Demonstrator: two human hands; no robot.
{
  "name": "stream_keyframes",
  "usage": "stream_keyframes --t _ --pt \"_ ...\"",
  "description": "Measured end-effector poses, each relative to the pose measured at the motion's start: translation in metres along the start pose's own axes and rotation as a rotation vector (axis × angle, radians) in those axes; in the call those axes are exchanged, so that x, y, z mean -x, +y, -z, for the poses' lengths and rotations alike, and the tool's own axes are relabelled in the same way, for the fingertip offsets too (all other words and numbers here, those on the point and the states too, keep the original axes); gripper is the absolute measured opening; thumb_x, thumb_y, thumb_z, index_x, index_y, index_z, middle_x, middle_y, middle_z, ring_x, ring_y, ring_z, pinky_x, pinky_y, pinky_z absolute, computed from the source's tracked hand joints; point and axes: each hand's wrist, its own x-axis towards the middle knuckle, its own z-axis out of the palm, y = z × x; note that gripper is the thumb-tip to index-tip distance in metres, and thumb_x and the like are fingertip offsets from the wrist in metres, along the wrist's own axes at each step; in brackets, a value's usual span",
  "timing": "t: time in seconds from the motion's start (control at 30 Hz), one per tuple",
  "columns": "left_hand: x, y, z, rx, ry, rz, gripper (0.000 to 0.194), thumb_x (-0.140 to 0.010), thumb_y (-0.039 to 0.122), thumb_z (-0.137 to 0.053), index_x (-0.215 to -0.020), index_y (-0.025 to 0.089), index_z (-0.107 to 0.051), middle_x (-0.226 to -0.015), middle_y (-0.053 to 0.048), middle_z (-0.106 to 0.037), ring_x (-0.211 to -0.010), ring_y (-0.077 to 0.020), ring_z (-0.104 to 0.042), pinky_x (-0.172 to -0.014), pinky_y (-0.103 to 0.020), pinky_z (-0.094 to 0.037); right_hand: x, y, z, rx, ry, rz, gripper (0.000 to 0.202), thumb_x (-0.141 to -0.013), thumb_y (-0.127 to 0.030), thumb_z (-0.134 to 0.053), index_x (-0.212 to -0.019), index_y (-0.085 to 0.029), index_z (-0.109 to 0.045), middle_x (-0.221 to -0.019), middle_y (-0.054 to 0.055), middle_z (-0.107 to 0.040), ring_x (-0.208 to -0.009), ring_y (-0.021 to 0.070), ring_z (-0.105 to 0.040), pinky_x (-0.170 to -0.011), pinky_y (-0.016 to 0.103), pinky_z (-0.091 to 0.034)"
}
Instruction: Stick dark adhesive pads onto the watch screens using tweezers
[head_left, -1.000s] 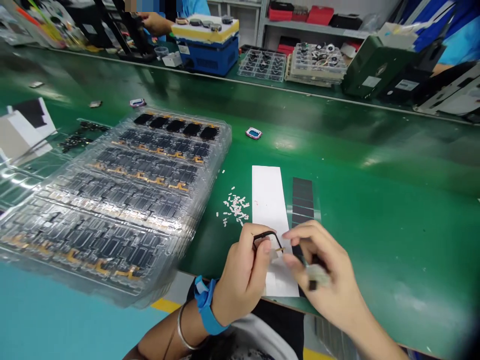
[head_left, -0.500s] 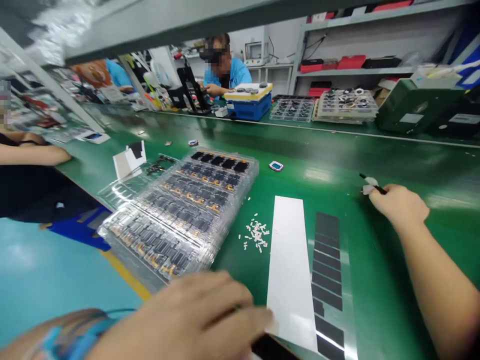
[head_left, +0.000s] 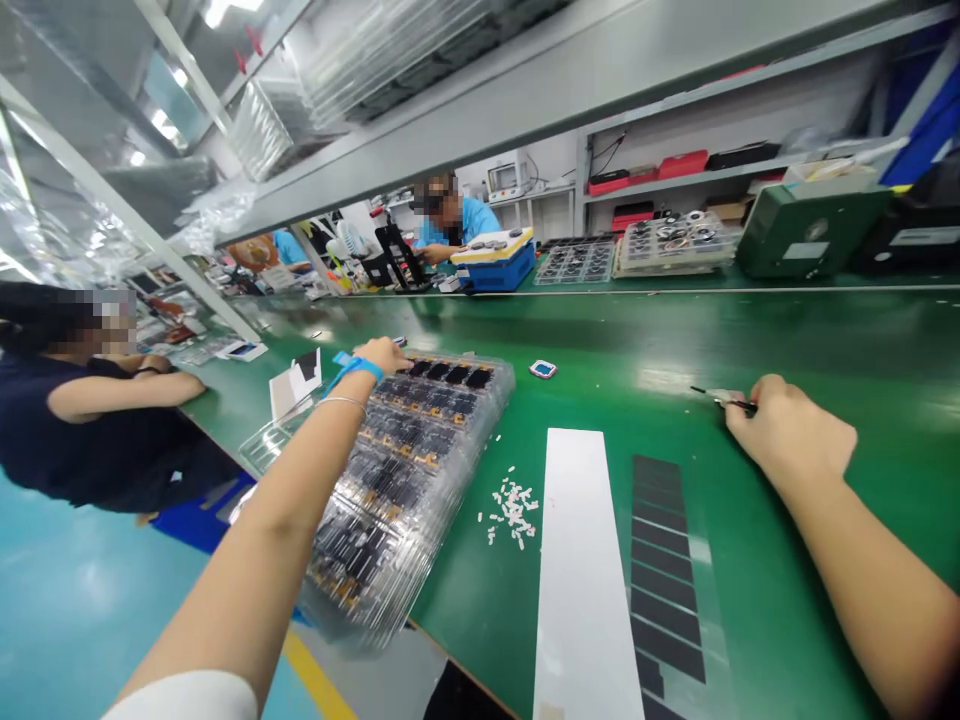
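Observation:
My left hand (head_left: 384,355) reaches out to the far left corner of a stack of clear plastic trays (head_left: 420,540). Its fingers are bent together at the back row, by the small black square parts (head_left: 459,374); what they pinch, if anything, is hidden. Several rows of dark parts with orange tabs fill the top tray. Off to the right, my right hand (head_left: 791,430) is closed round a thin black tool (head_left: 739,403) resembling tweezers, with a whitish bit near its front. Its tip points left, above the green table.
A long white strip (head_left: 581,580) lies beside a clear sheet of black rectangles (head_left: 664,570). Small white pieces (head_left: 514,510) are scattered by the trays. A small blue-faced part (head_left: 543,370) lies behind. One person (head_left: 82,400) sits left, another (head_left: 469,220) works opposite. A shelf beam (head_left: 525,110) crosses above.
My left hand has moved from the near table edge forward to the back left of the trays. My right hand stays about where it was, still holding the tool. The view has tilted up.

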Motion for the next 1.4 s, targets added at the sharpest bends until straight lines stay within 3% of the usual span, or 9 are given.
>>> stream_keyframes --t 0.13,0.33,0.43,0.53,0.63,0.7,0.9,1.03,1.4 --pt "-0.010 -0.002 -0.015 0.028 -0.029 0.054 0.031 -0.095 0.031 -0.063 -0.122 0.017 -0.059 -0.122 -0.009 -0.062 -0.104 -0.0244 -0.064 -0.086 -0.043 -0.056 0.004 -0.005 -0.001 0.096 0.015 0.025 0.020 -0.094 -0.032 -0.047 -0.095 -0.016 -0.059 -0.094 0.016 -0.068 -0.070 0.0230 -0.062 -0.054 0.030 -0.017" --pt "0.002 0.023 -0.001 0.151 0.055 -0.025 0.030 -0.096 0.033 -0.061 -0.120 0.015 -0.060 -0.118 -0.010 -0.063 -0.100 -0.0236 -0.065 -0.086 -0.044 -0.056 0.006 -0.006 0.006 0.094 0.008 0.074 0.026 -0.095 -0.034 -0.044 -0.099 -0.014 -0.059 -0.098 0.016 -0.066 -0.056 0.0120 -0.043 -0.054 0.030 -0.015" --pt "0.063 0.037 0.005 0.277 0.000 -0.210 0.020 -0.102 0.025 -0.045 -0.112 0.012 -0.057 -0.093 -0.005 -0.070 -0.083 -0.0180 -0.068 -0.078 -0.034 -0.055 0.005 -0.005 0.008 0.050 0.023 0.111 0.028 -0.092 -0.037 -0.047 -0.094 -0.013 -0.062 -0.096 0.015 -0.066 -0.053 0.0079 -0.030 -0.055 0.030 -0.014" --pt "0.162 0.047 0.004 0.377 -0.113 -0.415 0.017 -0.101 0.023 -0.037 -0.109 0.018 -0.052 -0.077 0.000 -0.068 -0.067 -0.0154 -0.065 -0.067 -0.027 -0.051 0.005 -0.010 0.008 -0.002 0.058 0.145 0.030 -0.091 -0.037 -0.049 -0.091 -0.011 -0.063 -0.091 0.014 -0.066 -0.054 0.0059 -0.024 -0.055 0.031 -0.014" --pt "0.247 0.060 -0.011 0.544 -0.194 -0.713 0.022 -0.099 0.021 -0.034 -0.114 0.022 -0.050 -0.080 -0.001 -0.066 -0.062 -0.0165 -0.060 -0.059 -0.028 -0.044 0.013 -0.028 0.013 -0.075 0.094 0.213 0.031 -0.090 -0.037 -0.048 -0.088 -0.010 -0.064 -0.089 0.013 -0.065 -0.054 0.0060 -0.029 -0.055 0.030 -0.016" --pt "0.272 0.073 -0.033 0.689 -0.258 -0.791 0.022 -0.097 0.017 -0.034 -0.107 0.023 -0.052 -0.078 0.000 -0.064 -0.064 -0.0168 -0.058 -0.062 -0.028 -0.043 0.030 -0.046 0.023 -0.146 0.111 0.289 0.028 -0.091 -0.034 -0.048 -0.087 -0.012 -0.063 -0.087 0.011 -0.064 -0.058 0.0083 -0.041 -0.054 0.029 -0.019" --pt "0.252 0.108 -0.112 1.176 -0.285 -0.423 0.013 -0.099 0.024 -0.043 -0.091 0.023 -0.053 -0.063 0.005 -0.048 -0.054 -0.0126 -0.045 -0.053 -0.025 -0.034 0.148 -0.100 0.076 -0.408 0.010 0.677 0.020 -0.092 -0.023 -0.041 -0.076 -0.020 -0.053 -0.073 0.000 -0.059 -0.061 0.0082 -0.054 -0.057 0.019 -0.041" --pt "0.247 0.108 -0.130 1.310 -0.307 -0.413 0.013 -0.102 0.031 -0.044 -0.095 0.023 -0.051 -0.069 0.005 -0.053 -0.058 -0.0117 -0.049 -0.055 -0.022 -0.039 0.207 -0.114 0.089 -0.526 -0.012 0.857 0.010 -0.090 -0.010 -0.051 -0.092 -0.016 -0.058 -0.080 0.003 -0.065 -0.063 0.0117 -0.059 -0.055 0.024 -0.044" --pt "0.252 0.102 -0.122 1.318 -0.353 -0.462 0.010 -0.100 0.025 -0.049 -0.093 0.021 -0.054 -0.067 0.005 -0.056 -0.060 -0.0106 -0.055 -0.062 -0.020 -0.043 0.208 -0.106 0.080 -0.470 -0.021 0.887 0.021 -0.089 -0.004 -0.051 -0.104 -0.013 -0.062 -0.091 0.005 -0.071 -0.068 0.0152 -0.066 -0.053 0.029 -0.047"
